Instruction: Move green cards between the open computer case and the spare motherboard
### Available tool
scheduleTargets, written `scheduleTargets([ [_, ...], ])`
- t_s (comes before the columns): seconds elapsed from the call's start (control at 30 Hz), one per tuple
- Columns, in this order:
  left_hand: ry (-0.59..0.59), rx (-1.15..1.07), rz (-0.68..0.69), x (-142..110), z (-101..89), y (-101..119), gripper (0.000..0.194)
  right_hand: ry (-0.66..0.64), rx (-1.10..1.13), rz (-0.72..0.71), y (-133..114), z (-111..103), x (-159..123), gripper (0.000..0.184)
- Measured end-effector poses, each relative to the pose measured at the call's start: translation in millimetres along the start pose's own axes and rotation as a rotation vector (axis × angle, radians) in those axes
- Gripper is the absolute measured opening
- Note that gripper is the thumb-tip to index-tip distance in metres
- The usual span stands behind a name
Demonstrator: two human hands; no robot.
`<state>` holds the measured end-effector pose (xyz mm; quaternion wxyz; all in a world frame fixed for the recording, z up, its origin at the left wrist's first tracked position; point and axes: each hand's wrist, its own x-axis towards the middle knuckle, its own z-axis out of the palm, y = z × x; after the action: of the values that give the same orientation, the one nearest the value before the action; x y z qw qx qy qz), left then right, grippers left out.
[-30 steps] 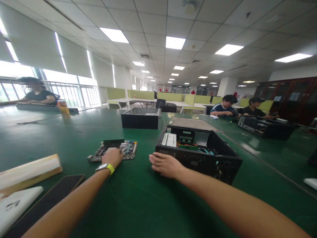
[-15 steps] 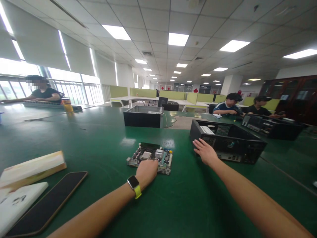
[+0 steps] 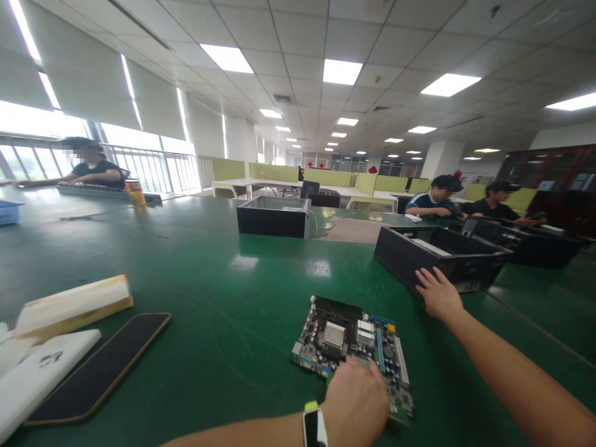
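A computer motherboard point(image 3: 350, 345) lies flat on the green table point(image 3: 223, 279) right in front of me. My left hand point(image 3: 357, 403), with a watch on a yellow-green strap at the wrist, grips the board's near edge. My right hand point(image 3: 436, 292) rests flat, fingers spread, against the near side of an open black computer case point(image 3: 435, 253) at the right. The case's inside is mostly hidden from this angle.
A dark phone point(image 3: 100, 366), a white pad point(image 3: 35, 379) and a beige box point(image 3: 74, 307) lie at the left. A second open case point(image 3: 274, 217) stands further back, a third one point(image 3: 526, 241) at the right. Three people sit at the table's far sides.
My left hand has dragged the motherboard to the right and towards me. My right hand has pushed the black case away to the right. The view has shifted left.
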<state>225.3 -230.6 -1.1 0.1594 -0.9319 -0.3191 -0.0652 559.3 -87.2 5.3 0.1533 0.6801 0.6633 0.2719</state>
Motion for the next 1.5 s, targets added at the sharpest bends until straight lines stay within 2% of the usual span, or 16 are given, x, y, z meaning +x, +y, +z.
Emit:
scheduleTargets([
  [0.1,-0.003,-0.086,0.001,4,-9.0,1,0.032,0.005,0.160,0.104,-24,-21,5,0.053],
  [0.17,-0.036,-0.182,0.016,6,-18.8,-10,0.026,0.028,0.357,0.100,-45,-41,7,0.055],
  [0.27,-0.075,-0.273,-0.006,8,-30.8,-41,0.019,0.073,0.763,-0.008,-81,-75,5,0.046],
  [0.37,-0.024,-0.287,-0.142,7,-32.6,-85,0.015,0.155,1.115,-0.102,-117,-100,-5,0.035],
  [0.5,0.019,-0.292,-0.401,-1,-20.0,-137,0.020,0.263,1.324,-0.142,-154,-108,-20,0.027],
  [0.6,-0.031,-0.346,-0.484,-6,-6.7,-157,0.019,0.233,1.431,-0.096,-166,-99,-26,0.031],
  [0.73,-0.050,-0.404,-0.494,-5,6.1,-164,0.021,0.215,1.487,-0.072,-169,-88,-26,0.033],
  [0.87,-0.051,-0.433,-0.523,0,14.0,-167,0.027,0.217,1.509,-0.075,-167,-87,-27,0.032],
  [1.07,0.034,-0.494,-0.487,0,23.0,-172,0.026,0.257,1.498,-0.117,-168,-91,-30,0.030],
  [1.23,0.068,-0.529,-0.442,-1,22.2,-170,0.025,0.278,1.503,-0.115,-169,-92,-31,0.028],
  [1.5,0.007,-0.544,-0.496,-1,14.0,-167,0.026,0.255,1.512,-0.116,-168,-89,-30,0.029],
])
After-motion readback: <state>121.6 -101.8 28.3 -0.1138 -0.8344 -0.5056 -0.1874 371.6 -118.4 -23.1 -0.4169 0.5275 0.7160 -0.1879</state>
